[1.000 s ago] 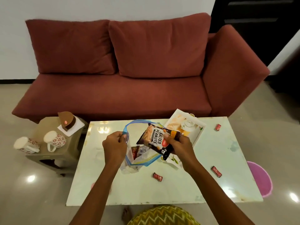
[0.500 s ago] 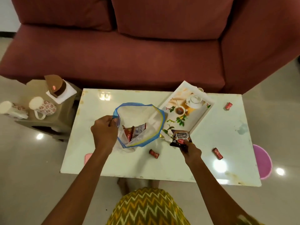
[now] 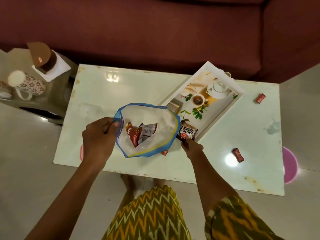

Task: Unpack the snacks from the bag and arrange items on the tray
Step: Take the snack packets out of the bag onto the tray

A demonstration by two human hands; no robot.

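The right grip [image 3: 191, 148] pinched the salted peanuts packet [image 3: 187, 133] by its lower edge over the tray's [image 3: 219, 110] near corner. The left grip [image 3: 99, 135] clasped the zip-lock bag's [image 3: 155, 118] rim. So slight a hold risked dropping the packet short, onto the surface [image 3: 138, 87].

Interior of tray [image 3: 223, 115] free beyond near corner, which peanut packet [image 3: 187, 133] covers. Open bag [image 3: 162, 122] overlaps near-left side of tray, blocks approach there. Right of tray, table [image 3: 251, 135] open; two red candies [image 3: 238, 154] lie well apart. Sofa [image 3: 155, 40] closes far side.
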